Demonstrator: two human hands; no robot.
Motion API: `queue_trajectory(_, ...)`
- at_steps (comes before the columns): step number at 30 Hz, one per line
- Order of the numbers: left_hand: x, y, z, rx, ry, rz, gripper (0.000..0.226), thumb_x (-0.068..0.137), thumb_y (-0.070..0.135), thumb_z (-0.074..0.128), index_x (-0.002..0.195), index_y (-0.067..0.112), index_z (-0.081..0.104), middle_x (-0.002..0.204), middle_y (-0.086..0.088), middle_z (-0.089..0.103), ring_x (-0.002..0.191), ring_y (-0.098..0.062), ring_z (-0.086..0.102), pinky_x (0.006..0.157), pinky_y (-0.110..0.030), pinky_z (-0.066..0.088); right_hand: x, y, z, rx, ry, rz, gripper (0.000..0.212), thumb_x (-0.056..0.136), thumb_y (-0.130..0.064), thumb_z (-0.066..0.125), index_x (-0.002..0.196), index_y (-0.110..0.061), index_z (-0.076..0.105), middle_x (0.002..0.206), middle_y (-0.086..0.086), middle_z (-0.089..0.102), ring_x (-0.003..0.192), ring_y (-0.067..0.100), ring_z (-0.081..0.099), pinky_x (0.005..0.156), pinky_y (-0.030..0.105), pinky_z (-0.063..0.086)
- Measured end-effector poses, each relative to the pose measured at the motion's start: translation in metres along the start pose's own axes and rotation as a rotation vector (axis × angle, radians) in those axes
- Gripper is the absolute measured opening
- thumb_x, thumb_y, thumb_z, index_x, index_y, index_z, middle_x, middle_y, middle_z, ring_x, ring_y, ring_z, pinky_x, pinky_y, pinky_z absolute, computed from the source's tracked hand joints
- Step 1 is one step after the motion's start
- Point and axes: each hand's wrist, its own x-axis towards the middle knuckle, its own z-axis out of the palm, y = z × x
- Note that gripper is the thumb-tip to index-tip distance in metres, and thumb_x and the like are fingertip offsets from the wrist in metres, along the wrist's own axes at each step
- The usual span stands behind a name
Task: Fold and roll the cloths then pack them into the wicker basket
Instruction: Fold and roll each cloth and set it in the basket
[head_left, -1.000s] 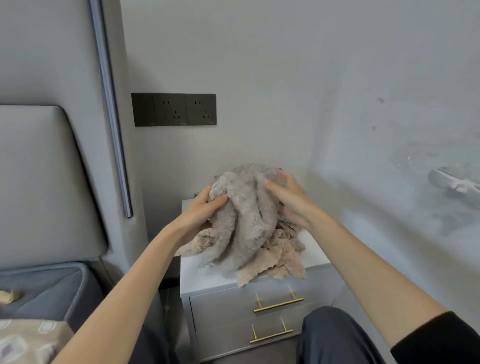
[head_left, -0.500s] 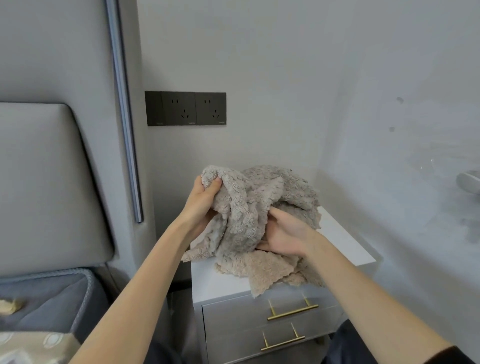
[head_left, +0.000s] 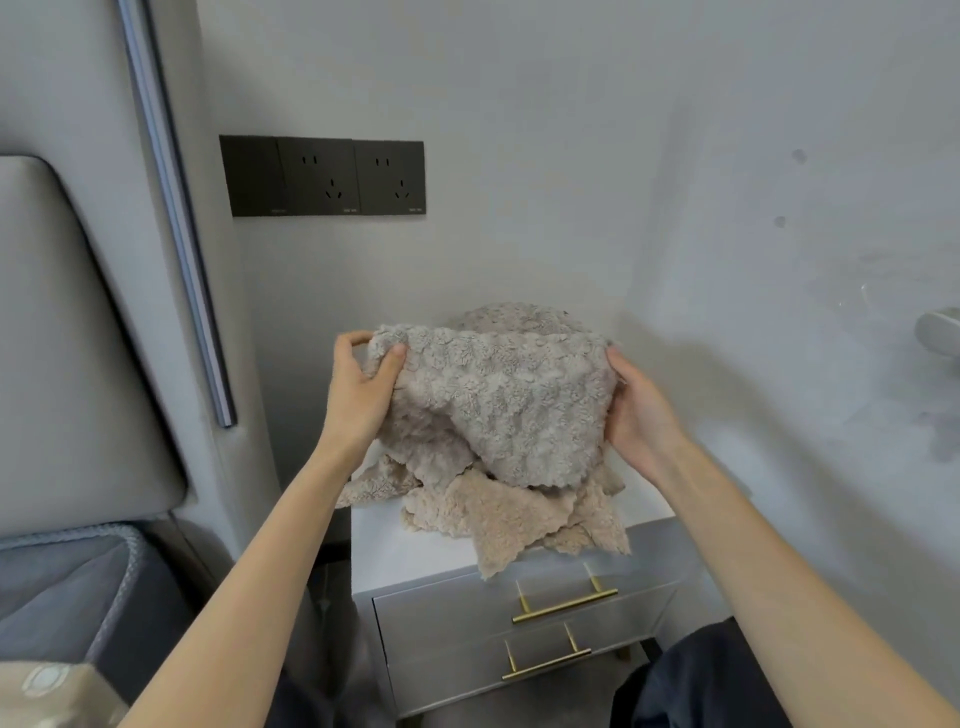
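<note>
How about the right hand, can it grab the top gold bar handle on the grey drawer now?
Probably not yet: the right hand is gripping the fluffy grey-beige cloth. The top gold bar handle itself sits uncovered below, so after letting go, the way looks free.

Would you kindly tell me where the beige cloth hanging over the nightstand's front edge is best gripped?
Pinch the beige cloth by its pointed corner from the front: that corner hangs free over the nightstand edge, while its rest lies under the grey cloth.
</note>
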Motion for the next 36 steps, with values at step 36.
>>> queue_trajectory(36, -0.023, -0.005, -0.030, 0.260, 0.073, 0.312, 0.025, 0.082, 0.008, 0.071, 0.097, 0.028, 0.072, 0.096, 0.014, 0.068, 0.087, 0.006, 0.063, 0.075, -0.005, 0.047, -0.017, 0.006, -0.052, -0.581, 0.330, -0.506, 0.020, 0.071, -0.018, 0.083, 0.083, -0.032, 0.073, 0.080, -0.003, 0.070, 0.079, 0.005, 0.063, 0.074, 0.021, 0.049)
